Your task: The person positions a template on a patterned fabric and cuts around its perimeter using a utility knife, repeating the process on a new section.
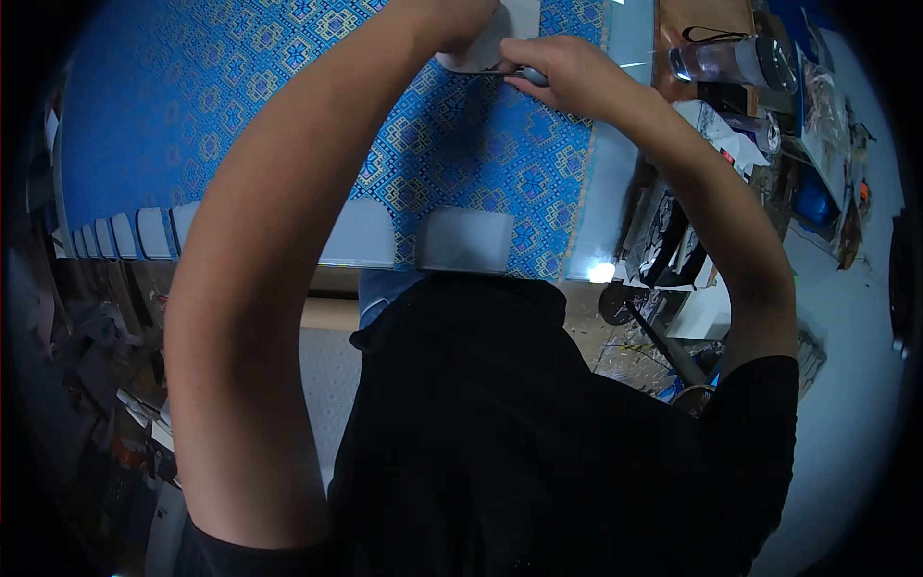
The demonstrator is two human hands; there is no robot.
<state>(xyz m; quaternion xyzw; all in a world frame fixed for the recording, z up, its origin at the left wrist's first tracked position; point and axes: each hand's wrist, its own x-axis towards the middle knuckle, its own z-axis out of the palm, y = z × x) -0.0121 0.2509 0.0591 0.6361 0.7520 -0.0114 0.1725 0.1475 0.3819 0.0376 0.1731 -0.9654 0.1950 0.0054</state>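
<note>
Blue patterned fabric [423, 144] with a yellow and white geometric design covers most of the table. At the top edge my left hand [460, 21] lies over a white flat piece with a rounded corner [520, 21]; its fingers are mostly hidden. My right hand [569, 75] is closed around a slim tool with a grey handle [535, 76]. The tool's thin dark end meets the lower edge of the white piece; its exact kind does not show clearly.
Pale rounded shapes [466, 240] line the fabric's near edge. On the right stand a clear bottle with a dark lid [735, 63], a brown box [700, 21] and a box of tools [668, 236]. A dark-handled object [663, 341] is below the table's right corner.
</note>
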